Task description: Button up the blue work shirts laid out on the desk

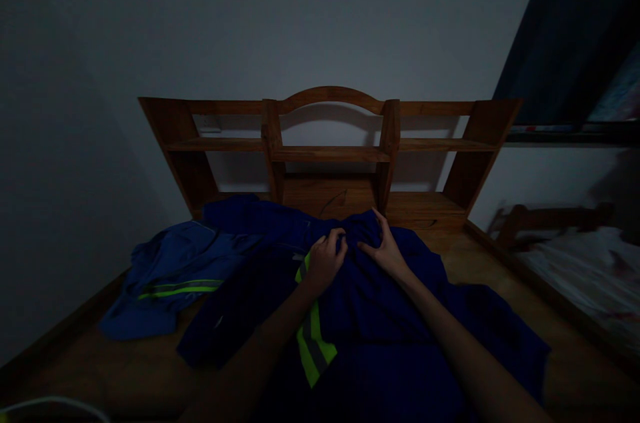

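Observation:
A dark blue work jacket (380, 316) lies spread over the wooden surface in front of me, with a yellow-green and grey reflective strip (316, 343) hanging at its middle. My left hand (326, 258) is closed, its curled fingers pinching the cloth near the upper middle of the garment. Just to the right, my right hand (389, 254) touches the bunched cloth, thumb and forefinger spread wide apart. The picture is dark, so small details between the fingers are hidden.
A lighter blue garment (170, 263) with a yellow-green stripe lies at left. Behind stands a wooden shelf unit (331, 155) against a pale wall (300, 16). White plastic-like material (585, 270) lies beyond the right edge. A pale cable (55, 400) crosses the lower left corner.

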`<act>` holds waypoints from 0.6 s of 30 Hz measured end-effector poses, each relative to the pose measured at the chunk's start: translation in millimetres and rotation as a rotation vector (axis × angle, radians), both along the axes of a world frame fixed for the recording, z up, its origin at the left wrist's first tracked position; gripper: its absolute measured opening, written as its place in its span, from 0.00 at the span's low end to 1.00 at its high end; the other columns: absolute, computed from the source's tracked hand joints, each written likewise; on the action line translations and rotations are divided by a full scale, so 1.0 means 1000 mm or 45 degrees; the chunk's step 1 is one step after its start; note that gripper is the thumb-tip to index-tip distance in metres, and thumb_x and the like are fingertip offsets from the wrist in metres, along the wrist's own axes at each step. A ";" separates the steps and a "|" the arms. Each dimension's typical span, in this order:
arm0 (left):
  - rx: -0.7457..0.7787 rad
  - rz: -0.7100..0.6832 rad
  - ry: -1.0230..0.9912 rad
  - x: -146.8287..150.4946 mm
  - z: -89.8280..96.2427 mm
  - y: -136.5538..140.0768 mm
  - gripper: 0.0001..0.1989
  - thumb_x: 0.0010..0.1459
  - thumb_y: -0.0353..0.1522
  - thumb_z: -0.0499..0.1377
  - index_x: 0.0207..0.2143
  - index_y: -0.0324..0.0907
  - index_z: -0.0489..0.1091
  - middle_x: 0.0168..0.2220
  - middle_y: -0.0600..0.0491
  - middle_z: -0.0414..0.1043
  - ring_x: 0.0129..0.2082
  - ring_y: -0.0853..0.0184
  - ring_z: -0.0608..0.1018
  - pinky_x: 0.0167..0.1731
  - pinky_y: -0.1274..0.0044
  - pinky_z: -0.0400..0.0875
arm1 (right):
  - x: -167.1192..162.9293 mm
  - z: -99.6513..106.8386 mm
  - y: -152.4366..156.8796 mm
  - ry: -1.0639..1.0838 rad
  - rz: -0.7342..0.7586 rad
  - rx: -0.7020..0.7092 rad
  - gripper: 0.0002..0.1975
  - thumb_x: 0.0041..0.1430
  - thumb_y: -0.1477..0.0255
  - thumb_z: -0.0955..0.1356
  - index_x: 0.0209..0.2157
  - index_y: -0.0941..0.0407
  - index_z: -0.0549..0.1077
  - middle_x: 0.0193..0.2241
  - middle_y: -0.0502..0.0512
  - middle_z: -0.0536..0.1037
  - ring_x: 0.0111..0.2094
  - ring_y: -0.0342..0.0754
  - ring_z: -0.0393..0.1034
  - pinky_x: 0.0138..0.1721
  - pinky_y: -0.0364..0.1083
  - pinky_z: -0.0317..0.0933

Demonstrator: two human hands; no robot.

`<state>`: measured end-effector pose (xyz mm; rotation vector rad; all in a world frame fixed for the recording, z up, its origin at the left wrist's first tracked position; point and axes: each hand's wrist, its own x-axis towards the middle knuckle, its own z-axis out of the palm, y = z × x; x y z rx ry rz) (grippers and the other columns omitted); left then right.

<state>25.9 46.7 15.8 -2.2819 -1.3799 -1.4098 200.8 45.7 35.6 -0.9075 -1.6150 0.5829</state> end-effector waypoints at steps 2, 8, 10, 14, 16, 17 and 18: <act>-0.047 0.041 -0.094 -0.001 0.001 0.001 0.09 0.63 0.32 0.50 0.46 0.44 0.63 0.38 0.50 0.75 0.37 0.64 0.78 0.38 0.74 0.71 | 0.002 -0.002 0.002 0.004 -0.011 -0.015 0.45 0.48 0.73 0.70 0.64 0.51 0.46 0.62 0.54 0.54 0.62 0.48 0.49 0.63 0.49 0.44; -0.223 0.205 -0.448 -0.007 -0.003 0.008 0.12 0.64 0.38 0.47 0.47 0.45 0.62 0.38 0.48 0.76 0.37 0.61 0.78 0.37 0.71 0.71 | 0.002 0.001 0.001 0.005 0.013 -0.046 0.44 0.47 0.73 0.70 0.64 0.51 0.47 0.62 0.54 0.55 0.62 0.48 0.50 0.63 0.50 0.44; -0.267 0.223 -0.488 -0.009 -0.005 0.011 0.13 0.64 0.39 0.47 0.46 0.45 0.63 0.37 0.48 0.75 0.37 0.60 0.78 0.37 0.70 0.70 | 0.002 0.002 -0.001 0.014 0.036 -0.078 0.42 0.48 0.73 0.70 0.63 0.50 0.49 0.61 0.53 0.57 0.61 0.48 0.51 0.63 0.50 0.44; -0.213 0.220 -0.468 -0.007 -0.002 0.010 0.16 0.63 0.36 0.49 0.52 0.43 0.60 0.42 0.46 0.73 0.41 0.59 0.76 0.40 0.68 0.70 | 0.001 0.004 -0.002 0.055 0.073 -0.149 0.40 0.49 0.73 0.69 0.62 0.50 0.52 0.60 0.53 0.59 0.61 0.49 0.51 0.63 0.51 0.44; -0.101 0.181 -0.400 -0.005 0.003 0.006 0.21 0.61 0.33 0.51 0.56 0.41 0.55 0.47 0.43 0.69 0.47 0.59 0.73 0.46 0.67 0.68 | 0.001 0.003 -0.002 0.068 0.076 -0.166 0.39 0.49 0.72 0.69 0.62 0.50 0.53 0.59 0.52 0.60 0.61 0.49 0.52 0.63 0.52 0.42; -0.043 0.156 -0.348 -0.004 0.005 0.003 0.23 0.60 0.33 0.52 0.57 0.40 0.54 0.49 0.42 0.67 0.50 0.59 0.71 0.49 0.65 0.66 | 0.001 0.003 -0.002 0.077 0.077 -0.175 0.38 0.50 0.72 0.68 0.62 0.50 0.54 0.59 0.52 0.61 0.61 0.49 0.53 0.63 0.52 0.42; 0.011 0.127 -0.288 -0.002 0.008 0.001 0.24 0.60 0.32 0.53 0.58 0.40 0.54 0.51 0.42 0.65 0.52 0.58 0.69 0.51 0.64 0.63 | 0.001 0.002 -0.002 0.086 0.077 -0.185 0.36 0.51 0.71 0.68 0.61 0.49 0.55 0.59 0.51 0.62 0.60 0.49 0.54 0.63 0.53 0.42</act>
